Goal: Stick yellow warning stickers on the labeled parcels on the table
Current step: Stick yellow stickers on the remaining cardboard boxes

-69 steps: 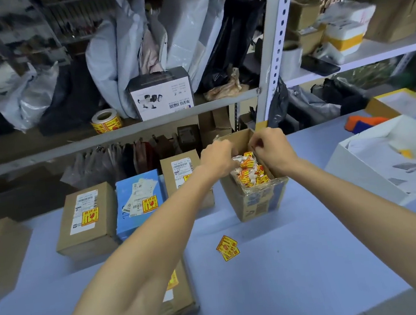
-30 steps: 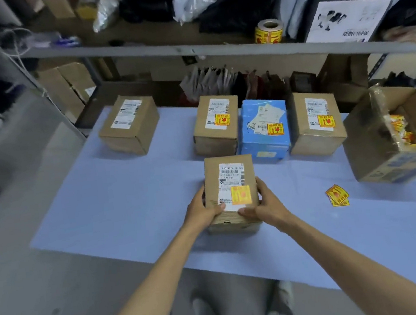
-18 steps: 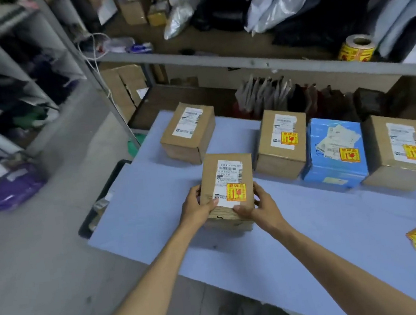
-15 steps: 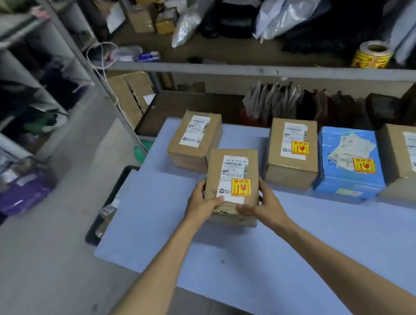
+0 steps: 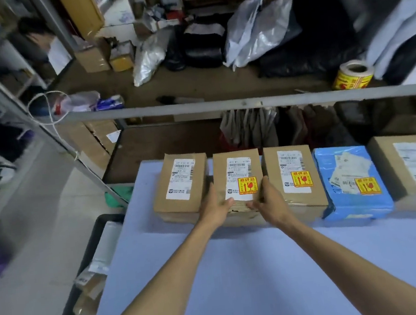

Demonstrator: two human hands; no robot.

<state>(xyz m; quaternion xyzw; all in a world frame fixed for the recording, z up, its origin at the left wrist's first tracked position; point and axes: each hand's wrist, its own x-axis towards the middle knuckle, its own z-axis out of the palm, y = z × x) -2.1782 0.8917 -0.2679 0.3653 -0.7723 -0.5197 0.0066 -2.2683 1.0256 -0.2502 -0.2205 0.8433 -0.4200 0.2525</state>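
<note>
Two bare forearms in frame, coming in from the bottom edge. No sleeves visible, both uncovered from the frame edge to the wrist. Left hand (image 5: pixel 214 208) and right hand (image 5: pixel 269 202) both bare: no gloves, rings, watch or wristband that I can see. Fingers are slim; nails look short, though too blurry to say more. Forearms are lean, with a light sheen along the upper side from the overhead light. No marks, plasters or tattoos showing on either arm. Nothing else of the person is in view: no torso, legs or shoes
</note>
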